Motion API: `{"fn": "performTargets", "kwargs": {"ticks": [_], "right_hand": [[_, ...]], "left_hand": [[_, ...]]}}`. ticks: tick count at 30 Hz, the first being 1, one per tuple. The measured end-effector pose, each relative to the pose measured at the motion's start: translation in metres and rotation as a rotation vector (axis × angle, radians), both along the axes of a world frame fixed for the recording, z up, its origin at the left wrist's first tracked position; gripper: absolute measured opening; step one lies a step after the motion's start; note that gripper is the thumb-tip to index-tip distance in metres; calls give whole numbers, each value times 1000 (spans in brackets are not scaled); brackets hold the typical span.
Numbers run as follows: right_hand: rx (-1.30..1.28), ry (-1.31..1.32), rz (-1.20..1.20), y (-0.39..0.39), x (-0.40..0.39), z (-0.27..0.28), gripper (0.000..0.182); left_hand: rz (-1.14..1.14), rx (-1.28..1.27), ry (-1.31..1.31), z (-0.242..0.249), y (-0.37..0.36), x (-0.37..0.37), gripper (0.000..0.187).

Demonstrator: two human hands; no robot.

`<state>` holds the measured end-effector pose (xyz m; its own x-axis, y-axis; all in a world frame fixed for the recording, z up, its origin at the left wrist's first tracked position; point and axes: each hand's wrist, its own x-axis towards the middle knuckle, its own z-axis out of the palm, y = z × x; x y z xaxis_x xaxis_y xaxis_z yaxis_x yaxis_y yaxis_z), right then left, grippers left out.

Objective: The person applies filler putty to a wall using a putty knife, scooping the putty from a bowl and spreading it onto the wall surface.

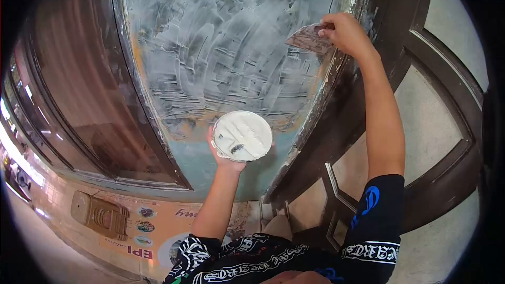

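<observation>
My left hand (230, 164) holds up a round tub of white paste (243, 135) from below, its open top facing me. A dark smear shows on the paste. At the upper right, my right hand (344, 32) is closed on a thin, flat scraper (310, 39), whose stained blade lies against or very near the wall. Behind both hands, the blue-grey wall panel (210, 47) bears streaky white smears over its upper part; its lower part is plain blue-green.
Dark wooden frames flank the panel, with a glazed window (79, 73) on the left and a panelled door (436, 110) on the right. Below left, a brown plastic stool (100, 214) stands by an orange printed banner (171, 226).
</observation>
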<state>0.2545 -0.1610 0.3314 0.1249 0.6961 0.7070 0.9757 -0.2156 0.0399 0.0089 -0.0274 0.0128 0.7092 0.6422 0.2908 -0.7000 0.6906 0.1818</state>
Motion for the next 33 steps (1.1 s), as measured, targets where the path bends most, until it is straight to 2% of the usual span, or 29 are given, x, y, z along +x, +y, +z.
{"fn": "performTargets", "kwargs": {"ticks": [2, 5, 8, 11, 13, 15, 18, 21, 23, 25, 27, 29, 31, 33], "right_hand": [[-73, 39, -12, -7, -7, -8, 16], [-204, 108, 11, 9, -15, -57, 19], [-277, -71, -106, 29, -18, -90, 13], [-127, -115, -54, 30, -9, -65, 12], [-79, -102, -47, 19, -8, -28, 12], [43, -19, 44, 8, -4, -2, 17], [-14, -22, 44, -5, -15, -3, 18], [-193, 18, 89, 10, -21, -55, 16], [-327, 8, 13, 25, -23, -88, 19], [-334, -15, -25, 35, -23, -93, 19], [-337, -36, -63, 36, -21, -83, 19], [-158, -113, -91, 27, -16, -46, 18], [94, -85, -9, 17, -6, -17, 15], [37, -11, -9, 3, -1, 7, 18]], "left_hand": [[11, -11, 2, -2, 0, -2, 80], [-32, -26, -22, 0, -1, -7, 80], [-25, -21, -7, -1, 0, -7, 79], [15, 10, 19, 3, -3, -10, 77], [37, -46, 43, 0, -1, -10, 77], [-7, -34, -3, 3, -1, -13, 77], [-45, 18, -47, 8, -4, -20, 77], [-8, -6, -17, 9, -6, -22, 78], [-24, 4, -29, 6, -5, -21, 78], [-41, 16, -34, 3, -4, -21, 78], [-3, -27, -15, 4, -4, -19, 78], [-32, -12, -69, 10, -9, -24, 78], [-49, 56, -81, 5, -5, -25, 78], [6, 53, -26, 0, 0, -25, 80]]}}
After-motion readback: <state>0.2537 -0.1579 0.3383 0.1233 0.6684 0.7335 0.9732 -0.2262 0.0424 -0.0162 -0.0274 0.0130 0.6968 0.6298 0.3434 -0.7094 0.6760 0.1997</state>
